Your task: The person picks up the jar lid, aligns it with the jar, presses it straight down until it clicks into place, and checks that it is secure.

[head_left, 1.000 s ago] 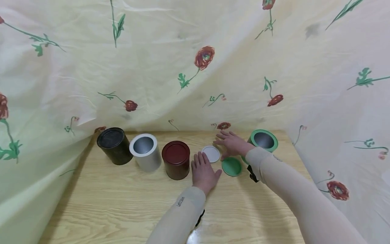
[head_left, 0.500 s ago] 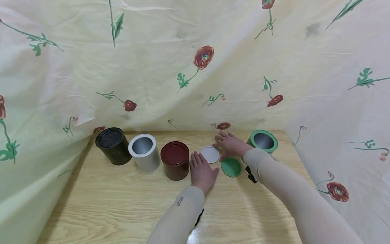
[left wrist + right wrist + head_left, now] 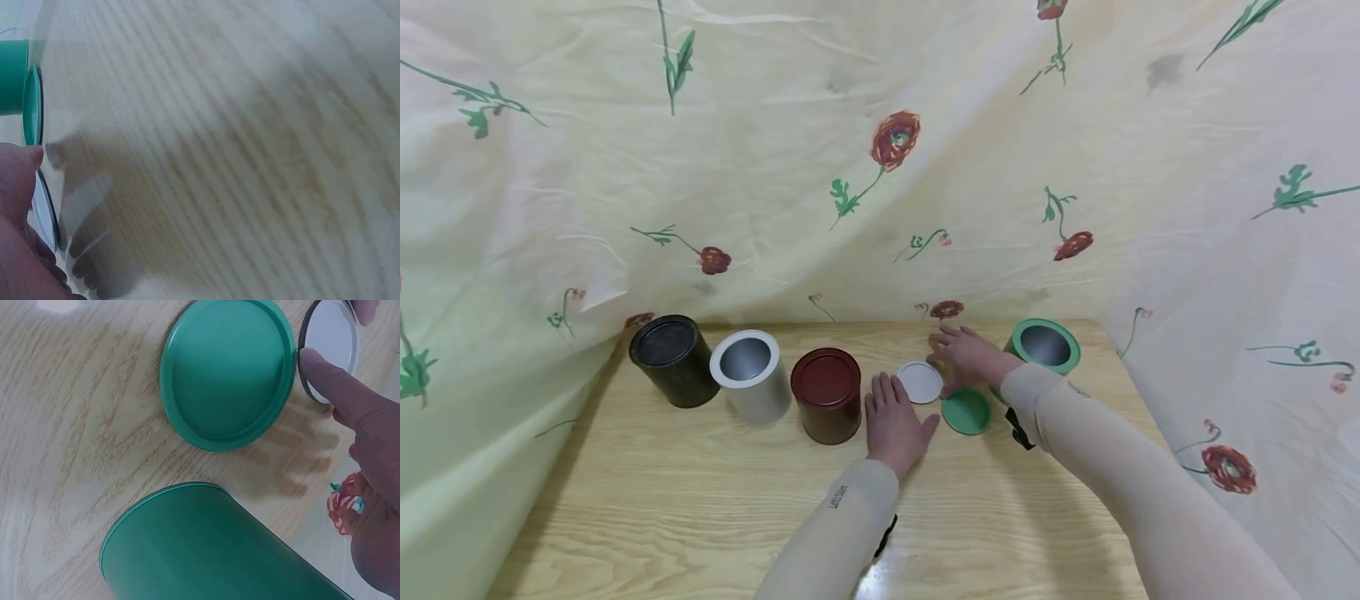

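On the wooden table (image 3: 647, 500), head view: white lid (image 3: 920, 383) lay flat, 5 o'clock from the middle of the frame. Green lid (image 3: 966, 412) just beside it, at its 4 o'clock. Left hand (image 3: 897, 427) at the white lid's 7 o'clock, fingers straight toward 12, thumb out toward 2; hand wide. Right hand (image 3: 973, 358) at the same lid's 2 o'clock, fingers splayed toward 10, thumb toward 8; also wide. Contact with either lid: could not tell from this view. Dark red can (image 3: 827, 396) stood upright at the left hand's 10 o'clock, top covered. Farther toward 9: white can (image 3: 762, 398), uncovered, grey inside, then black can (image 3: 677, 362), covered. Green can (image 3: 1047, 343), uncovered, stood at the green lid's 2 o'clock, partly behind the right sleeve (image 3: 1112, 442). Flowered sheet (image 3: 790, 167) hung behind and at both sides.

Left wrist view: wood grain filled most of it. Left hand at 8 o'clock, thumb tip at the green lid's lower end; white lid partly hidden by the hand. Piece of the green can at 10.

Right wrist view: green lid large at 1 o'clock, white lid at 2, rims very close. Right hand at 3, thumb extended, tip over the white lid's near edge; contact unclear. Green can's side at 6.
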Demonstrator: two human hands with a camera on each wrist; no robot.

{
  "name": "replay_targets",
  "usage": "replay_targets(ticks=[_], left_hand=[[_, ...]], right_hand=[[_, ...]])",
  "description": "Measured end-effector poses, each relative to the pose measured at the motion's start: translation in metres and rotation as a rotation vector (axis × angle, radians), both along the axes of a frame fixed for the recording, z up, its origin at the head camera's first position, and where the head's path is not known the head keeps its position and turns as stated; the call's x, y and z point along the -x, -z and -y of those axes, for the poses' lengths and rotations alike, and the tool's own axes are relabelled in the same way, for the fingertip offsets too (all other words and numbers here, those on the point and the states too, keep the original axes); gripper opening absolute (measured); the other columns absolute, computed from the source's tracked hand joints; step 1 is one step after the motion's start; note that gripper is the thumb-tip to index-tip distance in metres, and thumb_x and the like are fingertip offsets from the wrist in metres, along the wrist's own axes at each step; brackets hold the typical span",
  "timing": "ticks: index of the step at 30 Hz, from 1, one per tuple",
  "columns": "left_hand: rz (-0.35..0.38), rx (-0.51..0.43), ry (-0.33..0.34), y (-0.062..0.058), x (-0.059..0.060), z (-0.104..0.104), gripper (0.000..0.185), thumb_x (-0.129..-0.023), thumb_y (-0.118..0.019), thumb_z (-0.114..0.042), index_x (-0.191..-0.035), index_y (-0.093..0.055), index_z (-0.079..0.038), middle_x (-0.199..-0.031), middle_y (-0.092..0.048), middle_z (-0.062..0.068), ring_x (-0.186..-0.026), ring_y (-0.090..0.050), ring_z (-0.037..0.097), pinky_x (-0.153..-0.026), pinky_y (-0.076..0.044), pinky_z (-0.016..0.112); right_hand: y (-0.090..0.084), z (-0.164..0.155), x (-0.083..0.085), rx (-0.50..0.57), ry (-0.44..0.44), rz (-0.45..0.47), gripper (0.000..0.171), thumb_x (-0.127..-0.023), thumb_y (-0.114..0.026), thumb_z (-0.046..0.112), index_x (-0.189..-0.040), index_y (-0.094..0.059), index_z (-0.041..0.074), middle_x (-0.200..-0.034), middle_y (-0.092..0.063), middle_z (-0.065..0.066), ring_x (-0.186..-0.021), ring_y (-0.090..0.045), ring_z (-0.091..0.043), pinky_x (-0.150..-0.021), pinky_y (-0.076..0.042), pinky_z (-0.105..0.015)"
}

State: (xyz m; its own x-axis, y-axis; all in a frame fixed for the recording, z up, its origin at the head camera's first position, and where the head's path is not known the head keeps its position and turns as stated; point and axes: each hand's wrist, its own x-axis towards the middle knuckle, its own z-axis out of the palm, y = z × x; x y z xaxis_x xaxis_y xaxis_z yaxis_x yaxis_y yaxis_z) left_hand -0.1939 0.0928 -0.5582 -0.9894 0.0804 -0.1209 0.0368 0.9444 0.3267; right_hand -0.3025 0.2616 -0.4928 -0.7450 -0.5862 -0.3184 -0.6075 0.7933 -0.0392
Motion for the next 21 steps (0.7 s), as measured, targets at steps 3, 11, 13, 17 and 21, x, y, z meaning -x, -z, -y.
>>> replay_targets(ticks=[3,11,13,17,21], left_hand=[[-0.016,0.009,0.002,-0.001,0.003,0.0,0.103,-0.101,-0.06,-0.067,-0.166,-0.027,0.006,-0.173,-0.025,0.027,-0.163,-0.019,0.041,-0.131,-0.023,0.053],[-0.027,0.047,0.001,0.003,0.012,0.003,0.101,-0.101,-0.061,-0.066,-0.165,-0.031,0.006,-0.173,-0.027,0.026,-0.163,-0.021,0.039,-0.131,-0.024,0.053],[-0.039,0.059,0.002,0.004,0.013,0.004,0.1,-0.101,-0.062,-0.066,-0.165,-0.032,0.006,-0.172,-0.028,0.025,-0.163,-0.022,0.039,-0.131,-0.025,0.053],[-0.053,0.061,0.006,0.005,0.014,0.004,0.1,-0.099,-0.063,-0.067,-0.164,-0.035,0.004,-0.172,-0.031,0.024,-0.162,-0.024,0.038,-0.13,-0.027,0.053],[-0.041,0.063,0.001,0.005,0.016,0.003,0.099,-0.099,-0.063,-0.068,-0.164,-0.036,0.003,-0.172,-0.03,0.023,-0.162,-0.023,0.037,-0.13,-0.026,0.052]], right_hand=[[-0.001,0.0,0.0,0.001,-0.01,-0.008,0.076,-0.083,-0.092,0.046,-0.143,-0.068,0.006,-0.164,-0.043,-0.027,-0.157,-0.027,-0.052,-0.125,-0.025,-0.069],[0.007,0.001,-0.002,0.012,0.019,0.015,0.08,-0.083,-0.091,0.048,-0.146,-0.066,0.005,-0.166,-0.041,-0.026,-0.158,-0.025,-0.051,-0.126,-0.024,-0.069],[0.009,0.001,-0.003,0.026,0.027,0.011,0.081,-0.083,-0.091,0.048,-0.146,-0.065,0.005,-0.166,-0.041,-0.026,-0.158,-0.025,-0.05,-0.126,-0.024,-0.069],[0.012,0.001,-0.006,0.045,0.052,0.019,0.082,-0.083,-0.091,0.048,-0.148,-0.064,0.006,-0.168,-0.038,-0.024,-0.16,-0.022,-0.048,-0.127,-0.021,-0.067],[0.011,0.002,-0.01,0.076,0.052,0.003,0.08,-0.08,-0.094,0.046,-0.144,-0.067,0.006,-0.167,-0.04,-0.026,-0.158,-0.024,-0.05,-0.126,-0.022,-0.069]])
